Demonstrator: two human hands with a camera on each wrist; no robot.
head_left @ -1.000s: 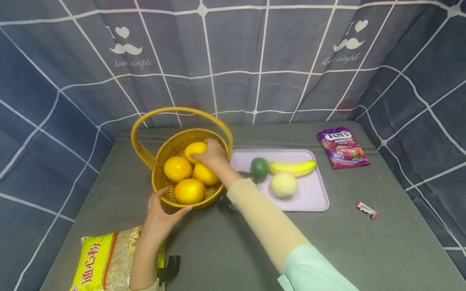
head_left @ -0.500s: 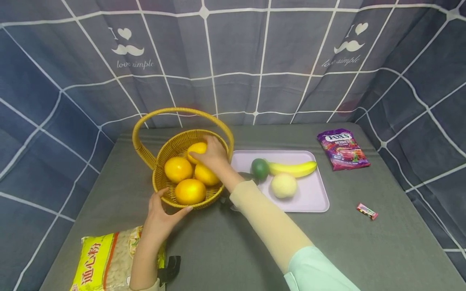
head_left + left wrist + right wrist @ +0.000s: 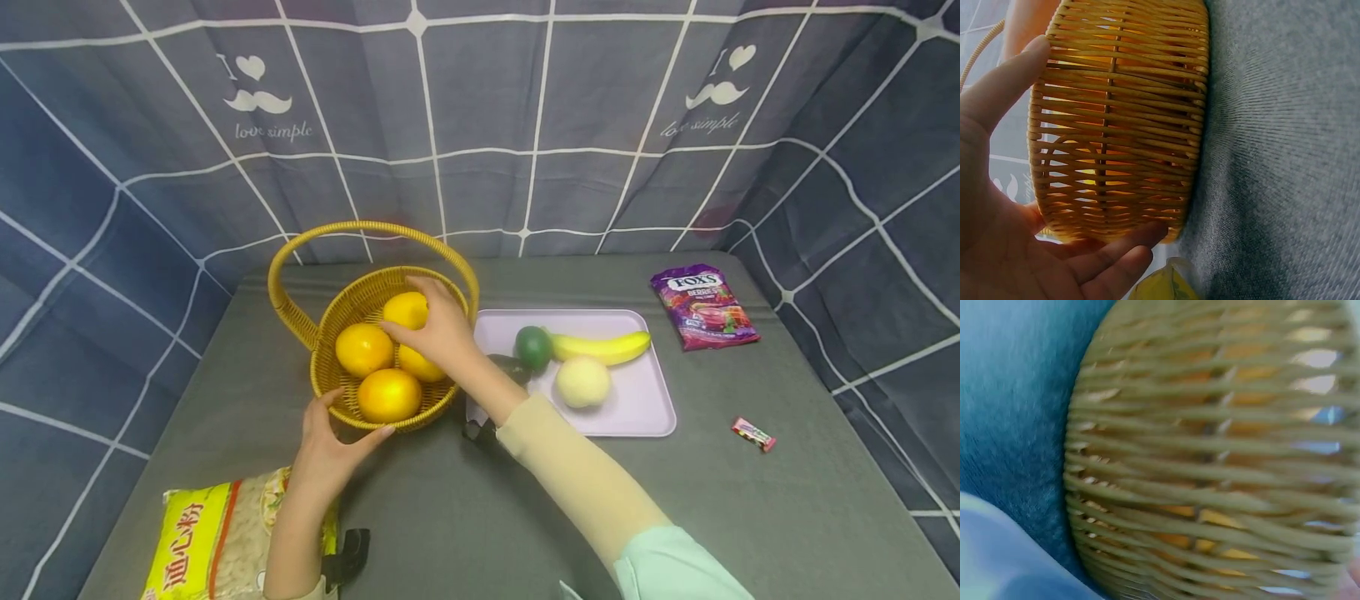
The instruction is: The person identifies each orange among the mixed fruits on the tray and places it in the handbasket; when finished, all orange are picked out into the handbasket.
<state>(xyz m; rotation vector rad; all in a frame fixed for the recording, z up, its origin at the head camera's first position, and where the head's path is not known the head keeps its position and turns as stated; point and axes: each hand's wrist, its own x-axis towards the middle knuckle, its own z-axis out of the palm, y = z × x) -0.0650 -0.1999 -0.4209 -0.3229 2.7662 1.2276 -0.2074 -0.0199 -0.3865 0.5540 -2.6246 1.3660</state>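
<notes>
A yellow wicker basket (image 3: 326,367) with a tall arched handle stands on the left half of the table. Several oranges (image 3: 390,396) lie inside it. My left hand (image 3: 327,446) holds the basket's near left side; in the left wrist view its thumb is at the rim and the fingers lie along the woven wall. Over the right part of the basket is my right hand (image 3: 442,333), its thumb and fingers spread beside the rearmost orange (image 3: 406,309). The hand partly covers another orange (image 3: 420,364). Only the basket's side shows in the right wrist view.
Right of the basket, a lilac tray (image 3: 637,421) bears a banana (image 3: 603,347), a round pale fruit (image 3: 583,382) and dark green items (image 3: 534,347). Beyond lie a purple candy bag (image 3: 703,307) and a small wrapped candy (image 3: 753,434). A pasta bag (image 3: 217,533) lies front left.
My right hand has drawn slightly toward me and right, its fingers spreading from the rearmost orange, which stays in the basket. The left hand keeps its place on the basket.
</notes>
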